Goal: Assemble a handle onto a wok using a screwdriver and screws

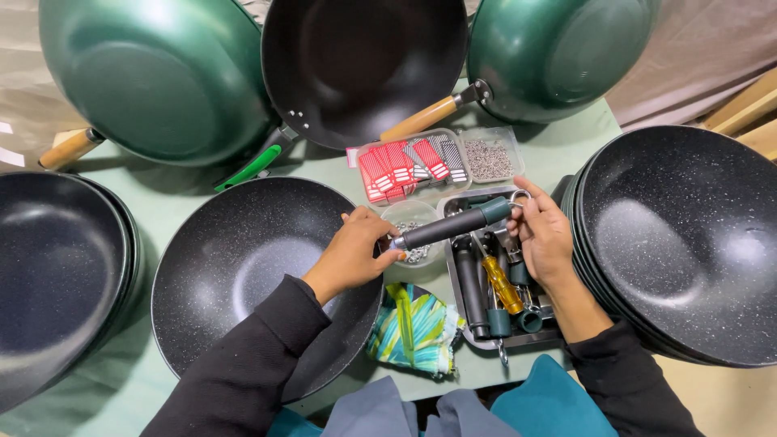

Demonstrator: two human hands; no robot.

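So a black pan handle (449, 227) with a green end cap is being held level at the centre of the frame, just above a small clear tub of screws (414, 235). Its bare metal tip is being pinched by the left hand (352, 252), fingers curled tight around it, right at the rim of the speckled black wok (243, 259) sitting in the lower middle. The green end is being gripped by the right hand (544, 239), fingers closed around the cap, over a steel tray (453, 279) where more handles and a yellow screwdriver (503, 285) are being kept.

Handling-wise, the handle is looking rigid and fairly light, probably a bit slick on the moulded grip, so it's best taken at both ends like this. The wok is likely being the heavy part.

Green woks are being leaned up across the top of the frame, with stacks of black ones at far left and right on the bench (566, 137).
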